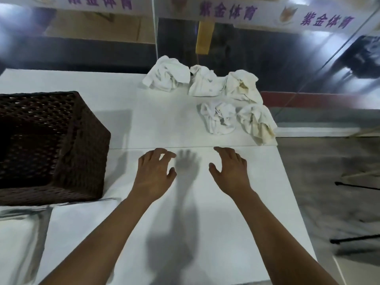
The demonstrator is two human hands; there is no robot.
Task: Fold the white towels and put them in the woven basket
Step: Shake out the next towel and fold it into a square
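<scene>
Both the left hand (153, 170) and the right hand (230, 167) are spread wide and hold nothing, while five crumpled white towels (207, 93), some with yellowish stains, lie to the right of the dark woven basket (82, 145).

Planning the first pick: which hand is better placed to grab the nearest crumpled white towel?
Right, probably. The right hand lies open just below the nearest crumpled white towel; the left hand, also empty, sits farther left, nearer the dark woven basket.

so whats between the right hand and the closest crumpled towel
Nothing but bare white table, crossed by a thin seam line, separates the right hand from the nearest towel in the head view.
</scene>
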